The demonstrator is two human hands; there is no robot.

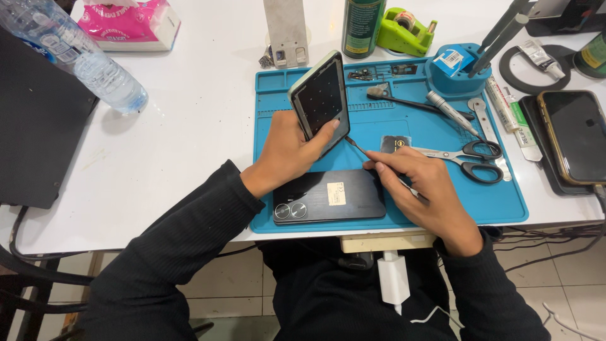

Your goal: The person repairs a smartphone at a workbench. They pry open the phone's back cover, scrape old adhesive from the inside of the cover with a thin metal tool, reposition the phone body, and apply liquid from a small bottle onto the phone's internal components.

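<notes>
Left hand (287,155) gripping phone frame (320,101), right hand (423,189) pinching thin tool (355,144)

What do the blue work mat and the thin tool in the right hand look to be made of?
Blue work mat: probably silicone or soft rubber, matte, with moulded compartments and ridges along its top. Thin tool in the right hand: its slender dark tip with a slight glint suggests metal; the handle is hidden.

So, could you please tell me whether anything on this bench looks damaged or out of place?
The clear water bottle lies on its side on the white table, left of the blue mat. Otherwise nothing stands out.
</notes>
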